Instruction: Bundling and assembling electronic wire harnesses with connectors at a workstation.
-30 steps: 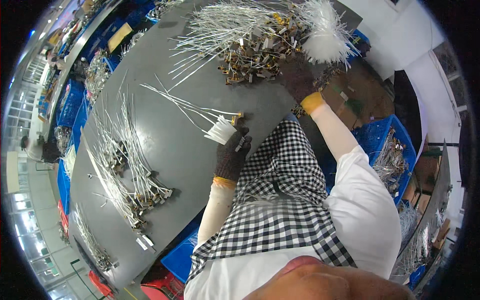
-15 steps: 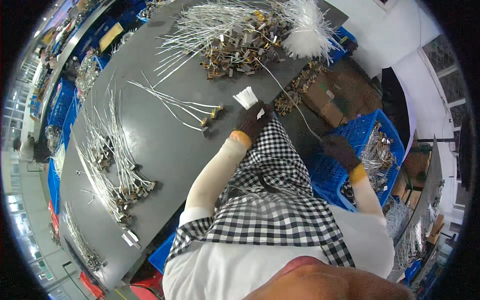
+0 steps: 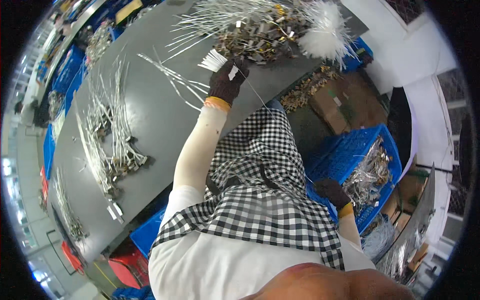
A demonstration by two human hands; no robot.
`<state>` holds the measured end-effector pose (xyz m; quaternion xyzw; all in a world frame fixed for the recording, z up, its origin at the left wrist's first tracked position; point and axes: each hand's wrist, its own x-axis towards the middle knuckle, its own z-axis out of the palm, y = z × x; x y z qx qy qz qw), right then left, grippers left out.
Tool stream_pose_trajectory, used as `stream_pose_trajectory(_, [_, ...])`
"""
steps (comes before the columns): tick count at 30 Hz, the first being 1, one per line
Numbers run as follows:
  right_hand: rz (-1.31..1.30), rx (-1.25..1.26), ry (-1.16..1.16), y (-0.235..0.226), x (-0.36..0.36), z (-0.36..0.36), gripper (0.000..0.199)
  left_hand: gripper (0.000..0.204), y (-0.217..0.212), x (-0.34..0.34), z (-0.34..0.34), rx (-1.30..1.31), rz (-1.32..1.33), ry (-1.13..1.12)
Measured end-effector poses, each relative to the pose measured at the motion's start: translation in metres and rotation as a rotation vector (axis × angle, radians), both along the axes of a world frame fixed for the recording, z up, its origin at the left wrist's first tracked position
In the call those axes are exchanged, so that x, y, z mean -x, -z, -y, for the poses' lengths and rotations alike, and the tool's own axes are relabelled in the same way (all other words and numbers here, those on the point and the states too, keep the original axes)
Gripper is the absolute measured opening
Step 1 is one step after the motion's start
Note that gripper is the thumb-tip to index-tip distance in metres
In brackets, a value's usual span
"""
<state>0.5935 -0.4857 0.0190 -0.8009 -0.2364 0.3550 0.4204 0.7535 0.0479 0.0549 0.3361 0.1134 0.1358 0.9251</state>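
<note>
My left hand (image 3: 227,82), in a dark knitted glove, is closed round a bundle of short white strips (image 3: 213,60). It is over the grey table, at the near edge of a heap of small metal-and-brown parts (image 3: 262,37) with silvery wires. Beside it lie a few loose silvery wires (image 3: 177,80), their ends hidden behind the hand. A thin wire (image 3: 257,95) slants from beside my left hand across the checked apron. My right hand (image 3: 330,192), gloved too, is low by the blue crate, closed at the wire's other end; its fingertips are partly hidden.
The blue crate (image 3: 345,155) holds wired parts. A white fibrous bunch (image 3: 327,35) stands at the table's far right. More wired parts (image 3: 112,130) lie on the grey table (image 3: 160,125) at left. A cardboard box (image 3: 345,102) is beyond the crate.
My left hand has moved forward and left, to the heap's edge. My right hand has come back toward my body, the wire now stretched across the apron. The view has shifted slightly.
</note>
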Motion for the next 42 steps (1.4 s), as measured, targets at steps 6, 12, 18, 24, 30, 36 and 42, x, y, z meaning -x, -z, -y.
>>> stream_pose_trajectory(6, [0.04, 0.089, -0.029, -0.006, -0.008, 0.0, 0.025, 0.041, -0.014, 0.04, -0.04, -1.172, -0.081, -0.158])
stream_pose_trajectory(12, [-0.23, 0.104, 0.169, -0.063, 0.0, -0.035, 0.024, 0.047, -0.051, 0.061, -0.033, -1.33, -0.208, -0.162])
stream_pose_trajectory(18, [-0.424, 0.09, 0.327, -0.076, 0.002, -0.047, 0.024, 0.044, -0.002, 0.055, -0.046, -1.086, -0.108, -0.095])
stream_pose_trajectory(24, [-0.254, -0.135, 0.168, -0.044, -0.021, -0.09, 0.029, 0.035, 0.011, 0.093, 0.005, -0.788, 0.126, 0.03])
stream_pose_trajectory(30, [-0.16, -0.161, 0.072, -0.054, -0.06, -0.202, 0.035, 0.026, -0.003, 0.143, 0.048, -0.817, 0.062, 0.008])
stream_pose_trajectory(36, [0.225, -0.299, -0.052, -0.067, -0.083, -0.313, 0.041, 0.027, -0.027, 0.176, 0.05, -0.793, -0.233, 0.113])
stream_pose_trajectory(42, [0.119, -0.396, 0.047, -0.085, -0.086, -0.374, 0.032, 0.032, -0.017, 0.172, 0.009, -1.021, -0.118, -0.134])
